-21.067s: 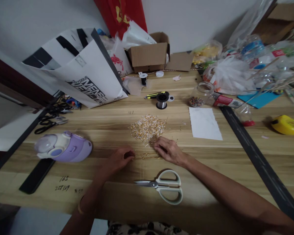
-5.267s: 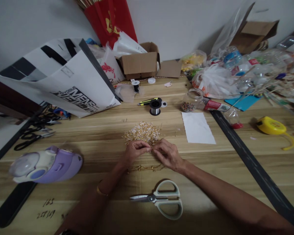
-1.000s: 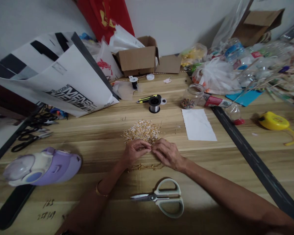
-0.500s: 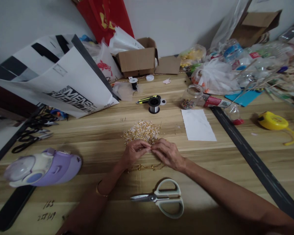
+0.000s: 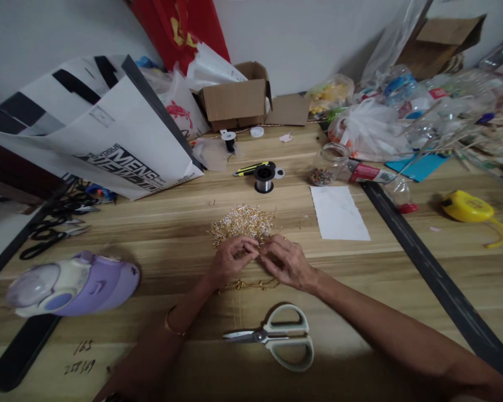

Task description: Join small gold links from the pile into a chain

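My left hand (image 5: 230, 259) and my right hand (image 5: 288, 262) meet fingertip to fingertip at the near edge of a pile of small gold and clear beads (image 5: 243, 222). Both are closed in a pinch. Whatever lies between the fingertips is too small to make out. Just below my hands, a gold chain (image 5: 249, 285) is laid across the wooden table. Nearer to me are scissors (image 5: 272, 337) with pale handles, their blades pointing left. Behind the bead pile stands a spool of silvery wire (image 5: 264, 178), beside a yellow and black utility knife (image 5: 250, 168).
On the left are a purple bottle (image 5: 96, 285), several black-handled scissors (image 5: 50, 234) and a large paper bag (image 5: 121, 134). To the right lie a white paper sheet (image 5: 339, 213), a jar of beads (image 5: 327, 166) and a yellow tape measure (image 5: 467, 206). A cardboard box (image 5: 235, 103) sits behind.
My hands stay pinched together in nearly the same place, with only a slight shift of the fingers. The things on the table have not visibly moved.
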Tool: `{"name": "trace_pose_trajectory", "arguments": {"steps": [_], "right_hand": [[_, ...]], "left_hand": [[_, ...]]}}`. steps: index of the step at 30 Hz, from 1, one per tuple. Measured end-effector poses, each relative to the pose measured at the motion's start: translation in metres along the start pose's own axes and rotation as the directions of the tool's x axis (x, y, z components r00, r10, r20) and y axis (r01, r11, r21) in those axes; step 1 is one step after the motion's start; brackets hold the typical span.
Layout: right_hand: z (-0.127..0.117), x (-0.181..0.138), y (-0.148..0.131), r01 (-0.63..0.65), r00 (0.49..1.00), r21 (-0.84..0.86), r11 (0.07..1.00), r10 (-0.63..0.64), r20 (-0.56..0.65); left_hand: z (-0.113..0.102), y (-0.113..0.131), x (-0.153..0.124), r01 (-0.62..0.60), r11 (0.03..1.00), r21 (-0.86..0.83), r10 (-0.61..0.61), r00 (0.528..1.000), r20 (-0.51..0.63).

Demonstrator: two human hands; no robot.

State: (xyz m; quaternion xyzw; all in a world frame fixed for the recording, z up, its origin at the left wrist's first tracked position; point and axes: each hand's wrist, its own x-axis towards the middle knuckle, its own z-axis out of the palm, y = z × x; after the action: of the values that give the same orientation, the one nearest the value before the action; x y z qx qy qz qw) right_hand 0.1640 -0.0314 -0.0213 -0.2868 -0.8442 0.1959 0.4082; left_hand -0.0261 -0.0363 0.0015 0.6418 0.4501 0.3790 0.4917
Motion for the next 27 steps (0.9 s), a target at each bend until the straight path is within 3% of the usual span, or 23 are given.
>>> {"name": "trace_pose_trajectory", "arguments": {"steps": [6,11,17,20,24,27], "right_hand": [[-0.007,0.003,-0.002,-0.141,0.978,0.187,0.972,0.166,-0.126],[-0.009,0.004,0.005,-0.264,0.885,0.391,0.882,0.383,-0.266],[-0.006,0.006,0.009,-0.348,0.823,0.456,0.819,0.500,-0.270],[-0.006,0.007,0.012,-0.352,0.785,0.537,0.767,0.554,-0.278],[-0.010,0.011,0.021,-0.351,0.686,0.706,0.615,0.682,-0.253],[-0.018,0.016,0.024,-0.316,0.615,0.776,0.546,0.741,-0.271]], "left_hand": [[-0.001,0.000,0.000,0.012,1.000,-0.004,-0.012,1.000,-0.019],[-0.001,-0.002,0.000,0.006,1.000,-0.027,-0.006,1.000,-0.024],[-0.002,-0.004,0.000,-0.090,0.991,0.094,0.094,0.995,-0.033],[0.000,-0.001,-0.002,-0.281,0.894,0.348,0.270,0.959,0.082],[0.004,0.003,-0.005,-0.551,0.627,0.551,0.396,0.834,0.384],[0.004,-0.001,-0.006,-0.563,0.615,0.552,0.431,0.826,0.363]]}}
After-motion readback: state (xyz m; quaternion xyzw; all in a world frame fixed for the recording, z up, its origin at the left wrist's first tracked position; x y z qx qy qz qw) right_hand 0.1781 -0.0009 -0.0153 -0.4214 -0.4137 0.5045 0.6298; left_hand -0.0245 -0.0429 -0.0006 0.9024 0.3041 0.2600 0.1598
